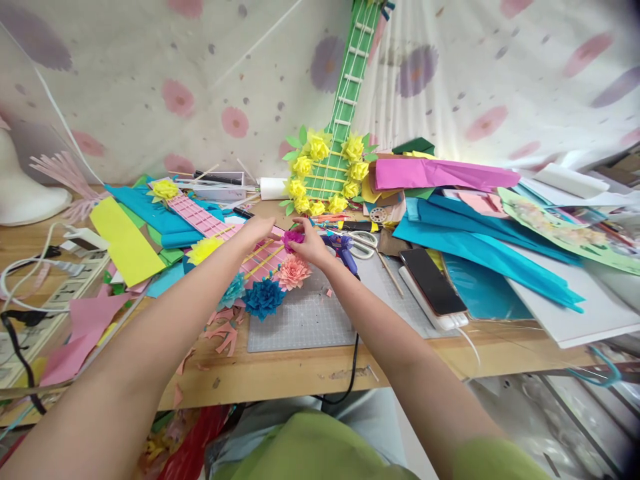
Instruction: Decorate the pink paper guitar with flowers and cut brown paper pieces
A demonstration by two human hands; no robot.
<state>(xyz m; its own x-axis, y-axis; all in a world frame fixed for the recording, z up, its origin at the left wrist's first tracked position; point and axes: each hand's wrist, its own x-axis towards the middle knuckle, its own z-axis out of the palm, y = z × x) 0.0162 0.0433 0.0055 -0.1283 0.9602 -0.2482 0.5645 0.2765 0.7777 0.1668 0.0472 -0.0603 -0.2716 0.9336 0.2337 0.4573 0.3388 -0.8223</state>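
A pink paper guitar (261, 268) lies on the grey cutting mat, edged with paper flowers. My right hand (312, 244) has its fingers closed on a magenta paper flower (293, 240) at the guitar's right edge. Over the far side of the guitar body is my left hand (257, 235); its fingers are mostly hidden behind the hand. Along the near edge sit a coral flower (294, 272), a dark blue flower (264, 297) and a light blue flower (233, 289). A yellow flower (204, 250) lies partly behind my left forearm.
Behind stands a green paper guitar (327, 175) with yellow flowers. Right of my hands lie a blue glue gun (344, 252), white-handled scissors (365, 245) and a phone (433, 281). Blue paper (480, 250) covers the right; a power strip (55, 310) lies left. Pink scraps (229, 332) lie near the mat (305, 330).
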